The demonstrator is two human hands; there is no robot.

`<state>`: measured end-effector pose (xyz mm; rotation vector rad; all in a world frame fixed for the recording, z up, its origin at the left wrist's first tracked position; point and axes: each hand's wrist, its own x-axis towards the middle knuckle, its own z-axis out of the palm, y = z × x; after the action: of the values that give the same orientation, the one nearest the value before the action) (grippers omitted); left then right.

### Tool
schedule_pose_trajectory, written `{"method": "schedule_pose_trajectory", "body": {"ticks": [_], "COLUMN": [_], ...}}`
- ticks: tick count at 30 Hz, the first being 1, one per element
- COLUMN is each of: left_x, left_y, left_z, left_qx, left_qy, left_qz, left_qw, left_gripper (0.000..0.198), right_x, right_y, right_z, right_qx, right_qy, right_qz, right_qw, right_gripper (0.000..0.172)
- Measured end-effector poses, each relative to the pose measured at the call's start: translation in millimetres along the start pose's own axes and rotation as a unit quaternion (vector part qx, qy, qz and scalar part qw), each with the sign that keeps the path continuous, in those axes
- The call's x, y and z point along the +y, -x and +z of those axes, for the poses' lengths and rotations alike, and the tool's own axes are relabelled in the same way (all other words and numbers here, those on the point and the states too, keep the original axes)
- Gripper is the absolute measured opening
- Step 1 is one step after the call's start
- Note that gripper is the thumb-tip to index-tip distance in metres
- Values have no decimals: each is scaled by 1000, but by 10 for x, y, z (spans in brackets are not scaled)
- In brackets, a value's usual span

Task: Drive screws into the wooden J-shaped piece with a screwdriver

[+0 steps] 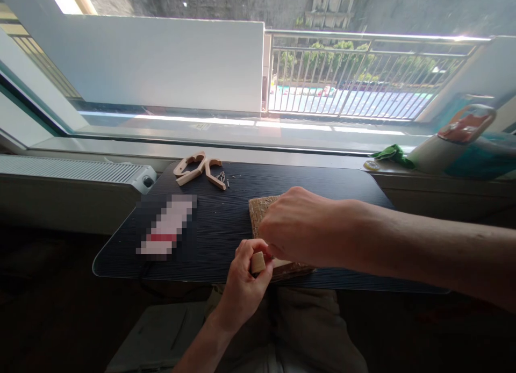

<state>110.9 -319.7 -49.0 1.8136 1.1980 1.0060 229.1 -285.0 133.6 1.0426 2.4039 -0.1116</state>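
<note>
My left hand is closed around a small pale wooden piece, whose squared end pokes out between thumb and fingers. My right hand is curled into a fist just above and beside it, back of the hand up. Its fingertips are hidden, so I cannot make out what it grips. Both hands are over a worn, brown cardboard-like pad near the front edge of the dark table. Between the hands and the pad, more pale wood shows.
Curved wooden pieces lie at the table's back left, beside several small screws or pins. A blurred-out pinkish object is at the left. A radiator flanks the table; a green cloth rests on the right sill.
</note>
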Motion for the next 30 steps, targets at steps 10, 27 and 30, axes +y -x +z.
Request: {"method": "schedule_pose_trajectory", "body": {"ticks": [10,27,30], "left_x": [-8,38,59], "left_y": [1,-5,-4], "left_z": [6,-21,-69], "left_qx": [-8,-14,-41], "left_qy": [9,11,39], "left_qz": [-8,10,1], "left_qw": [1000,1000,998], "left_gripper": [13,14,23], "right_x": [15,56,71], "right_y": [-5,67,86], "right_z": [33,75,86], "right_qx": [7,64,69], "right_qy": [-17,-21,-17], "right_qz": [4,-5,-3], "right_qw": [1000,998,997], "right_gripper": [12,9,9]}}
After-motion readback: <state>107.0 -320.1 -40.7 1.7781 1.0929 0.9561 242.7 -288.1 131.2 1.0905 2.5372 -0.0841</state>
